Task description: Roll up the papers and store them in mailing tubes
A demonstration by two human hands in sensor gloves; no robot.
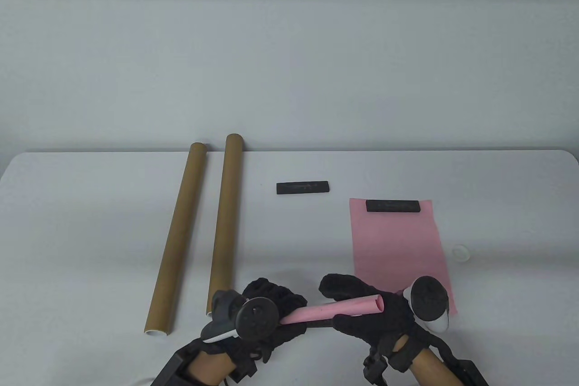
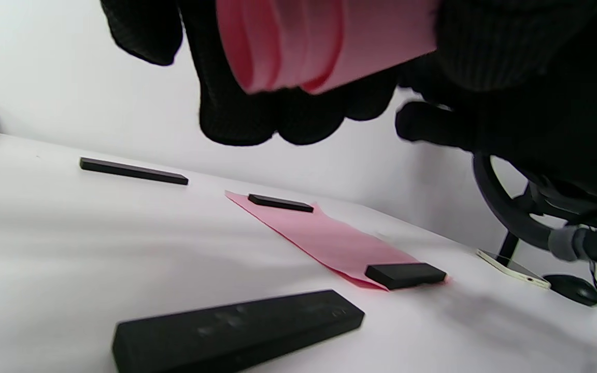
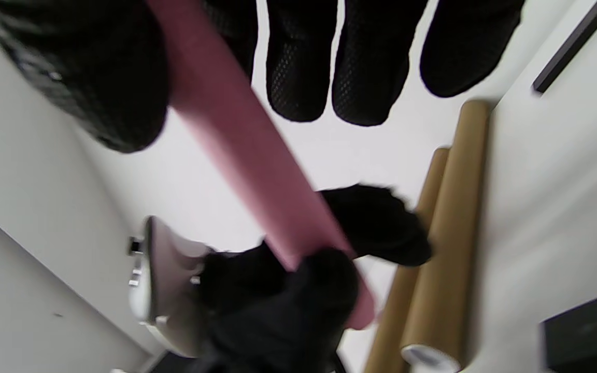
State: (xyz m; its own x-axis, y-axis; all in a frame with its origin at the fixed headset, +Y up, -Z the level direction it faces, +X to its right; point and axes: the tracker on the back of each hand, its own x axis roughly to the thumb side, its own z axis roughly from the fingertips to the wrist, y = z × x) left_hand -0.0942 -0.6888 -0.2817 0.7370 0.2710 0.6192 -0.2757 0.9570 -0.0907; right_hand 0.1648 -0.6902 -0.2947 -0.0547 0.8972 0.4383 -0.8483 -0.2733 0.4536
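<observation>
Both hands hold a rolled pink paper [image 1: 334, 307] just above the table near its front edge. My left hand [image 1: 276, 302] grips the roll's left end. My right hand [image 1: 348, 300] wraps around its right part, and the open end sticks out past that hand. The roll also shows in the left wrist view [image 2: 324, 41] and in the right wrist view [image 3: 246, 145]. Two brown mailing tubes [image 1: 178, 236] [image 1: 226, 218] lie side by side at the left, the nearer one close to my left hand. A flat pink sheet [image 1: 398, 245] lies at the right.
A black bar [image 1: 392, 206] weighs down the sheet's far edge, and another [image 2: 404, 274] sits on its near edge. A third bar [image 1: 303, 187] lies at mid-table, and one more [image 2: 236, 331] lies below the hands. A clear cap [image 1: 461, 252] lies right of the sheet.
</observation>
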